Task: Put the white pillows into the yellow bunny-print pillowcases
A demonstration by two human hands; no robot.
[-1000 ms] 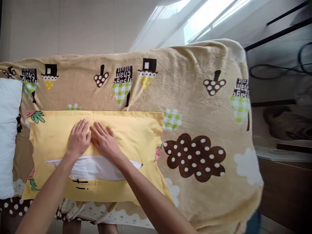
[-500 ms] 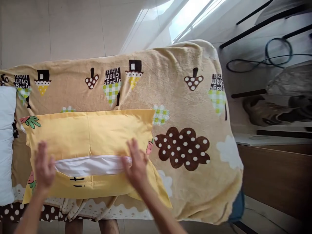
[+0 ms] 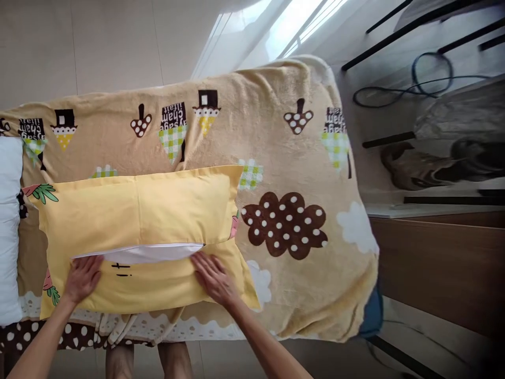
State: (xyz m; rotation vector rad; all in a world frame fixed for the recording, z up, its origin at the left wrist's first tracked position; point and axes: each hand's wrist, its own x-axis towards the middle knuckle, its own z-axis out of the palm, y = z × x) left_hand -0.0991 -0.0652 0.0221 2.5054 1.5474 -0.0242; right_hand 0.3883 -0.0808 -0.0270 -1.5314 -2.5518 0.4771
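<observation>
A yellow pillowcase with carrot-like pink and green prints at its corners lies across the bed. Along its middle a long slit gapes, and a white inner pillow shows through. My left hand rests flat on the case at the slit's left end, fingers stretched out. At the right end my right hand lies on the lower flap, its fingers extended and palm down. Both hands touch the cloth without gripping it. Black lettering on the lower flap is partly covered by a fold.
Under the pillowcase spreads a beige patterned blanket. A white pillow sits at the left edge. To the right are a wooden cabinet, a looped dark cable on the floor and black metal bars.
Both hands have come down onto the lower flap. The slit has narrowed, with less white showing, and the case looks fuller. The whole view has shifted slightly.
</observation>
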